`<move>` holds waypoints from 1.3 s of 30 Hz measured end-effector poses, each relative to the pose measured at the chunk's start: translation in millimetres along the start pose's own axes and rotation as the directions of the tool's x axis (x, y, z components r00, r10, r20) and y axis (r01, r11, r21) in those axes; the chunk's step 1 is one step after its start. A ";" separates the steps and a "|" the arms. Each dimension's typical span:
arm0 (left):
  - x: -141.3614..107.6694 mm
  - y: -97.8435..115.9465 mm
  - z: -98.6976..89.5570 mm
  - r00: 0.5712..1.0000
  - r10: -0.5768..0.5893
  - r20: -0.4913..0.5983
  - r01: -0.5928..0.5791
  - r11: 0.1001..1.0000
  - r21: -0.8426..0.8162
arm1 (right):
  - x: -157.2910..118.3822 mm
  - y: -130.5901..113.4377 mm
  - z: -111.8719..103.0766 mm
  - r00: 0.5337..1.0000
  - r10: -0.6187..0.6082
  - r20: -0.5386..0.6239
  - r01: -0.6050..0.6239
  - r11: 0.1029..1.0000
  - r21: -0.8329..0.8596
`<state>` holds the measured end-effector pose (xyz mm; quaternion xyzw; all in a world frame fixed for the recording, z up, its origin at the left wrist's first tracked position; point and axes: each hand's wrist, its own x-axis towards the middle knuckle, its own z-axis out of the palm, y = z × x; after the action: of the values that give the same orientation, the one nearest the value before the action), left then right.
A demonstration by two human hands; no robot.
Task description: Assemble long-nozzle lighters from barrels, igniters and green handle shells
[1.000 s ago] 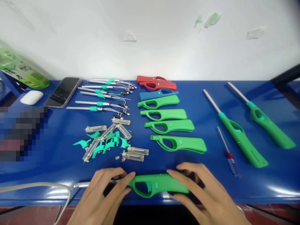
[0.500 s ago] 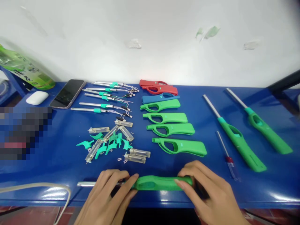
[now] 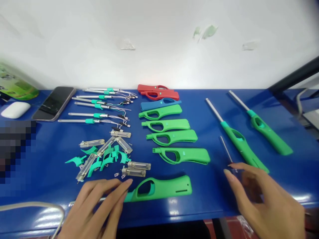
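A green gas lighter (image 3: pixel 171 189) lies near the table's front edge, its flat side with a slot facing up. My left hand (image 3: pixel 97 209) is closed over its metal tube and teal collar, hiding most of the tube. To the right, my right hand (image 3: pixel 266 196) is at a screwdriver (image 3: pixel 226 149) lying on the table. Its thumb and forefinger are apart, on either side of the screwdriver's dark red collar; the hand hides most of the handle. Beyond it lie two lighters with tubes fitted, a nearer green lighter (image 3: pixel 245 146) and a farther green lighter (image 3: pixel 271 132).
Green lighter shells (image 3: pixel 184 155), a blue shell (image 3: pixel 159 104) and red shells (image 3: pixel 159 95) lie mid-table. Further left are wired metal tubes (image 3: pixel 79 120), clear fuel tanks (image 3: pixel 136 172) and teal triggers (image 3: pixel 94 166). A phone (image 3: pixel 53 103), white case (image 3: pixel 15 109) and bottle (image 3: pixel 17 83) stand far left.
My right hand has let go of the lighter's handle end and moved right to the screwdriver. The lighter has turned so its broad side shows. The view has shifted right.
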<state>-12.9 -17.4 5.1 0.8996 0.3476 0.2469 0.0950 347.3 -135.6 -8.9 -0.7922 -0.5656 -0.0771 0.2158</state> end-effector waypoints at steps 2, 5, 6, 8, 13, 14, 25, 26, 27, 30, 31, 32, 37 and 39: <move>18.9 1.6 -2.0 0.996 -0.077 -0.033 0.079 0.994 0.074 | -3.2 1.7 5.6 1.000 0.021 0.012 -0.021 1.000 -0.007; 49.7 -4.0 2.8 0.989 -0.119 -0.085 0.131 0.978 0.160 | -5.4 1.8 10.7 0.999 0.044 -0.030 -0.044 0.999 0.008; 59.1 -8.0 6.0 0.990 -0.107 -0.086 0.121 0.976 0.180 | -5.8 2.3 11.6 0.997 0.051 -0.058 -0.050 0.999 0.009; 74.8 -17.5 13.2 0.990 -0.122 -0.069 0.135 0.962 0.238 | -6.2 4.4 12.9 0.991 0.075 -0.109 -0.075 0.997 0.005; 93.7 -36.6 24.1 0.984 -0.176 0.037 0.157 0.939 0.305 | -8.2 11.2 18.5 0.986 0.121 -0.113 -0.121 0.993 0.012; 94.5 -38.2 23.9 0.981 -0.189 0.050 0.164 0.935 0.315 | -9.1 12.5 19.8 0.986 0.125 -0.111 -0.123 0.992 0.020; 95.0 -38.9 14.7 0.970 -0.185 0.160 0.111 0.915 0.388 | -14.8 21.4 25.2 0.979 0.177 -0.105 -0.165 0.980 0.113; 95.9 -40.3 15.1 0.968 -0.183 0.170 0.103 0.912 0.397 | -14.0 19.7 25.2 0.978 0.183 -0.105 -0.173 0.980 0.098; 96.9 -41.6 15.2 0.967 -0.180 0.180 0.093 0.910 0.405 | -13.1 17.7 25.1 0.977 0.185 -0.102 -0.178 0.981 0.079; 100.1 -41.0 13.8 0.968 -0.165 0.189 0.074 0.908 0.413 | -10.7 12.9 23.8 0.978 0.189 -0.085 -0.189 0.982 0.009; 101.0 -38.5 12.6 0.970 -0.158 0.184 0.070 0.909 0.411 | -10.3 12.2 23.0 0.980 0.182 -0.084 -0.183 0.983 -0.010; 101.6 -34.7 10.9 0.975 -0.151 0.166 0.073 0.913 0.401 | -10.1 12.3 21.9 0.983 0.163 -0.084 -0.166 0.986 -0.025; 96.4 -3.0 1.6 0.978 -0.206 0.017 0.201 0.967 0.159 | -16.9 23.1 14.2 0.992 0.116 -0.038 -0.117 0.993 -0.012; 89.7 9.4 1.8 0.966 -0.257 -0.013 0.257 0.965 0.057 | -22.6 29.2 9.8 0.985 0.170 -0.018 -0.168 0.983 0.078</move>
<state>50.6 35.9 40.7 0.8486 0.4686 0.2246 0.0989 365.3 -158.7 -33.4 -0.8274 -0.4963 -0.0465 0.2587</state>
